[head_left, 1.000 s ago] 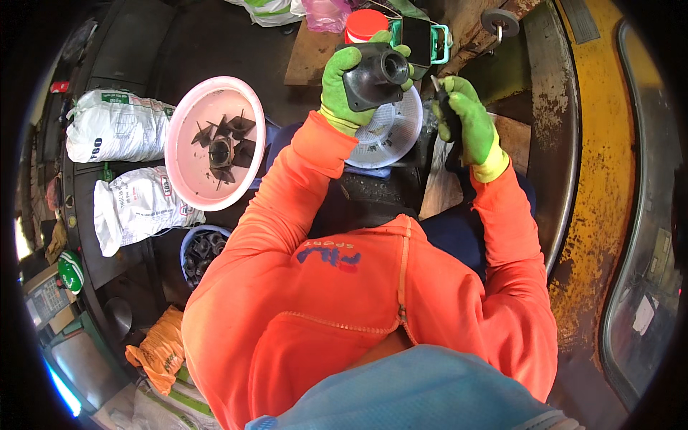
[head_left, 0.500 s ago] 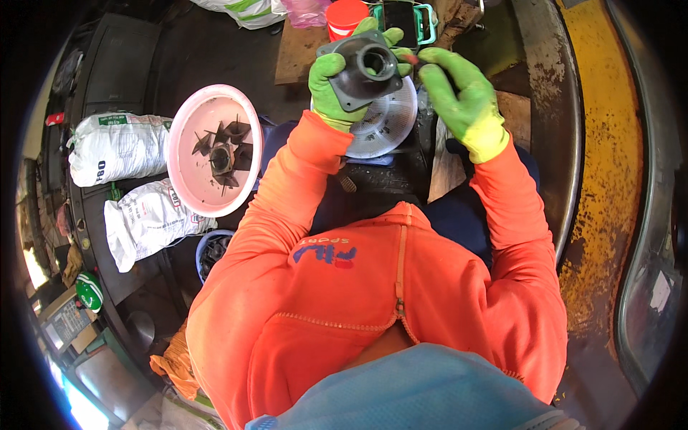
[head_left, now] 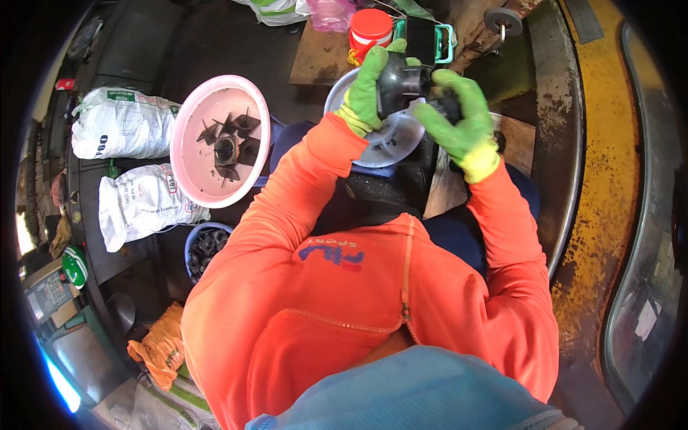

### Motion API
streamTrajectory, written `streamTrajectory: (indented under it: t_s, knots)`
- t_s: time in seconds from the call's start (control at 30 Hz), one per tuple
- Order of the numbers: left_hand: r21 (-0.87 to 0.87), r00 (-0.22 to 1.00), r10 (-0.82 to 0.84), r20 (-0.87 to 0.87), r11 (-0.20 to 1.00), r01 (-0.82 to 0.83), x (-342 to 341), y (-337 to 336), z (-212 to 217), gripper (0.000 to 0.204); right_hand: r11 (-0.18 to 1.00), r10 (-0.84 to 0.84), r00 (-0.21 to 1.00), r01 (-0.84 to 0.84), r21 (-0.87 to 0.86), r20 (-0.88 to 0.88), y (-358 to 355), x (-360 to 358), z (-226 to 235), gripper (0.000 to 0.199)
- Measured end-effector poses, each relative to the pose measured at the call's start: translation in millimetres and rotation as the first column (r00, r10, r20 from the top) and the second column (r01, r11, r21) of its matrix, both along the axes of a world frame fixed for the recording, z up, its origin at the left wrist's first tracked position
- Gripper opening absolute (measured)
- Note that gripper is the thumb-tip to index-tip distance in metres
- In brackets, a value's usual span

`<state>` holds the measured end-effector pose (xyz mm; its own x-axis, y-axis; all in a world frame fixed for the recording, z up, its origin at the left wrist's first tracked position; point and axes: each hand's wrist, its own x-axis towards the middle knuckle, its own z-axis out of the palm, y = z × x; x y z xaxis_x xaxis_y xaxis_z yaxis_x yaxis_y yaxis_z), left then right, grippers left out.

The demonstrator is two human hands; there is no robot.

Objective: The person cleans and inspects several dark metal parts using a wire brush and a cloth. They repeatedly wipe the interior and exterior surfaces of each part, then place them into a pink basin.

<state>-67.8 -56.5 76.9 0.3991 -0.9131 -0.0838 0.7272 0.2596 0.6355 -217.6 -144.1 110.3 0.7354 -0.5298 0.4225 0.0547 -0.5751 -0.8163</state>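
Note:
Both of my hands wear green gloves and orange sleeves. My left hand (head_left: pixel 367 89) grips a dark round plastic part (head_left: pixel 401 84) with a short tube at its middle. My right hand (head_left: pixel 459 122) closes on the same part from the right side. The part is held just above a white ribbed disc (head_left: pixel 390 140). Under the disc stands a dark block (head_left: pixel 401 183).
A pink bowl (head_left: pixel 188 154) with several dark finned parts sits to the left. Two white sacks (head_left: pixel 122 132) lie further left, a blue tub (head_left: pixel 208 247) of dark parts below. A red-lidded jar (head_left: pixel 370 30) and a green-framed box (head_left: pixel 424 37) stand behind. A yellow curved metal edge (head_left: pixel 609 179) runs on the right.
The dark part has turned on its side between my hands. My right hand moved in from the right and closed on it. The view shifted slightly.

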Motion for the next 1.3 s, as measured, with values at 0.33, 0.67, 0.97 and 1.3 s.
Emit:
streamTrajectory:
  t_s: [0.33, 0.67, 0.97, 1.3]
  knots:
    - [0.104, 0.927, 0.158, 0.341, 0.973, -0.204, 1.0, 3.5, -2.2, 0.047, 0.402, -0.110, 0.994, 0.016, 0.915, 0.030, -32.6, 12.3, -26.7, 0.016]
    - [-0.020, 0.898, 0.283, 0.337, 0.956, -0.294, 4.1, 11.3, 6.7, 0.049, 0.354, -0.051, 0.993, -0.086, 0.931, 0.111, -32.8, 11.1, -16.7, 0.033]
    - [-0.111, 0.775, 0.165, 0.610, 0.986, -0.122, 16.7, 7.5, -1.2, 0.056, 0.531, -0.064, 0.998, 0.032, 0.847, 0.003, -29.9, -1.0, 14.1, 0.024]
    - [-0.191, 0.317, 0.200, 0.927, 0.980, -0.061, -10.6, -4.7, 3.7, 0.036, 0.635, 0.003, 1.000, -0.025, 0.772, 0.029, -21.4, -5.5, 18.6, 0.026]
